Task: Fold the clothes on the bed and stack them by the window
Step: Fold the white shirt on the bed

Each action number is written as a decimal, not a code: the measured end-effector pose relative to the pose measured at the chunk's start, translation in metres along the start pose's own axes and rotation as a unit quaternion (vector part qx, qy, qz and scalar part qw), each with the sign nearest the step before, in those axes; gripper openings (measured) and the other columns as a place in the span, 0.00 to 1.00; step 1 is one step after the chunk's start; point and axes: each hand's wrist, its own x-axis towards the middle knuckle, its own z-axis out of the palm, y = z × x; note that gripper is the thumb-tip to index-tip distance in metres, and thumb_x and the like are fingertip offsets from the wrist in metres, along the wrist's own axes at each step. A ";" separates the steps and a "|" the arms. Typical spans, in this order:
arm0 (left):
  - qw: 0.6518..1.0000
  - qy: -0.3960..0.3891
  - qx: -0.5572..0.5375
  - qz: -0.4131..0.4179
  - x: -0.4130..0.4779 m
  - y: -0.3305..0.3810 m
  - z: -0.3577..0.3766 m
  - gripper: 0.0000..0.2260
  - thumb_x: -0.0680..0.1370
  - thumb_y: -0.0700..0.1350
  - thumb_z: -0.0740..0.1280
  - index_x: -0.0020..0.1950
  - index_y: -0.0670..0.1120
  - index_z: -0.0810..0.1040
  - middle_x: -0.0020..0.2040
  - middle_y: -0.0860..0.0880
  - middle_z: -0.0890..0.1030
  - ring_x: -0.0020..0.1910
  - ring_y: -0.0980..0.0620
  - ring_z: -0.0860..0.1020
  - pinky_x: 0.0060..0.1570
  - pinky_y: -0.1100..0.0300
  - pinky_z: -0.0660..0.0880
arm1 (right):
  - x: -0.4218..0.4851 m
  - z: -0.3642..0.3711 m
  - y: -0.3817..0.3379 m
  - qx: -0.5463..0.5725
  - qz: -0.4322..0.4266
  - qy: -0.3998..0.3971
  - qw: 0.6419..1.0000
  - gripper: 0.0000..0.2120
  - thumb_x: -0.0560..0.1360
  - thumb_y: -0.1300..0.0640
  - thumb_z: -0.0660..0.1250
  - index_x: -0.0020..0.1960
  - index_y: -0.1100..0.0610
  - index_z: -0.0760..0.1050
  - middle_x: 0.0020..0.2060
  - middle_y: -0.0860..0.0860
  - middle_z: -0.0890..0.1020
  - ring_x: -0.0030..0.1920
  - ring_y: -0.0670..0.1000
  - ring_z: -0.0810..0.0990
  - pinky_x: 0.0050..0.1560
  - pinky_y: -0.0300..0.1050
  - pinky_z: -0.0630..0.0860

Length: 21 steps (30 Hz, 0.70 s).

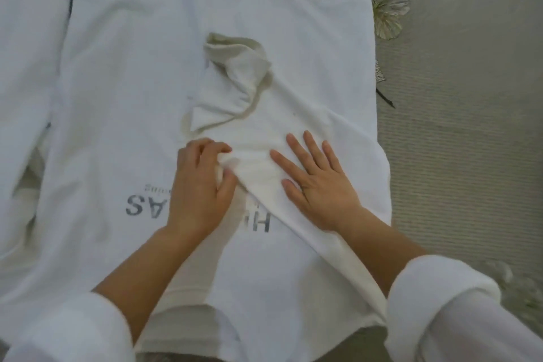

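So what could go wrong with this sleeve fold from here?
The long white fabric sleeve has a rumpled cuff bunched on the white sweatshirt with grey lettering; it may fold in lumpy. The left hand pinches the sleeve while the right hand presses it flat; a pull could drag creases.

All we see is a greyish ribbed bedspread (470,132) down the frame's right side, pale flower print (388,7) upper right.

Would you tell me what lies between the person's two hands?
In the head view, only the folded-over sleeve: the left hand pinches its edge, the right hand presses it flat.
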 end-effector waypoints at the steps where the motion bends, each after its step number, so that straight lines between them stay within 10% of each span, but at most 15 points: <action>1: 0.999 0.014 -0.006 -0.040 0.019 -0.002 0.001 0.16 0.75 0.45 0.65 0.62 0.44 0.72 0.62 0.45 0.69 0.60 0.50 0.65 0.54 0.58 0.66 | 0.000 0.001 -0.001 0.000 0.006 0.007 1.000 0.25 0.82 0.43 0.42 0.75 0.39 0.35 0.77 0.45 0.37 0.76 0.50 0.32 0.75 0.52 0.34; 10: 0.984 -0.028 0.172 -0.039 0.137 0.017 0.026 0.38 0.73 0.55 0.68 0.76 0.43 0.54 0.74 0.40 0.57 0.72 0.40 0.57 0.67 0.47 0.58 | 0.004 0.005 0.001 0.028 0.013 0.022 0.999 0.26 0.80 0.41 0.42 0.76 0.38 0.39 0.77 0.45 0.40 0.77 0.50 0.37 0.75 0.53 0.37; 14: 0.993 0.030 -0.013 -0.111 0.155 0.017 0.018 0.22 0.80 0.47 0.58 0.73 0.41 0.63 0.71 0.40 0.68 0.69 0.43 0.67 0.65 0.54 0.64 | 0.004 0.006 0.000 0.035 0.014 0.028 0.999 0.27 0.80 0.42 0.45 0.77 0.40 0.44 0.78 0.47 0.45 0.78 0.51 0.41 0.75 0.54 0.42; 16: 0.941 0.149 -0.205 -0.224 0.166 0.006 -0.004 0.16 0.80 0.44 0.58 0.66 0.38 0.72 0.62 0.40 0.77 0.60 0.45 0.75 0.56 0.58 0.68 | 0.005 0.007 0.001 0.039 0.012 0.034 0.999 0.27 0.80 0.43 0.47 0.77 0.41 0.45 0.78 0.48 0.47 0.78 0.52 0.43 0.75 0.55 0.44; 18: 0.815 0.216 -0.427 -0.326 0.175 -0.016 -0.034 0.14 0.78 0.42 0.60 0.60 0.38 0.77 0.51 0.43 0.81 0.50 0.46 0.79 0.49 0.58 0.74 | 0.006 0.007 0.001 0.037 0.010 0.033 0.999 0.27 0.80 0.43 0.47 0.77 0.41 0.46 0.78 0.48 0.48 0.78 0.52 0.44 0.75 0.56 0.45; 20: 0.688 0.117 -0.609 -0.378 0.173 -0.034 -0.052 0.13 0.75 0.44 0.62 0.56 0.42 0.78 0.50 0.44 0.82 0.50 0.46 0.81 0.52 0.55 0.77 | 0.006 0.007 0.000 0.030 0.009 0.030 0.999 0.27 0.80 0.42 0.46 0.77 0.41 0.46 0.78 0.48 0.47 0.78 0.52 0.43 0.75 0.56 0.44; 21: 0.683 0.059 -0.622 -0.378 0.171 -0.039 -0.056 0.13 0.75 0.46 0.62 0.57 0.45 0.78 0.53 0.45 0.83 0.52 0.46 0.81 0.56 0.52 0.76 | 0.006 0.007 0.000 0.025 0.009 0.027 0.999 0.27 0.80 0.42 0.46 0.77 0.41 0.45 0.78 0.48 0.46 0.78 0.52 0.42 0.75 0.55 0.44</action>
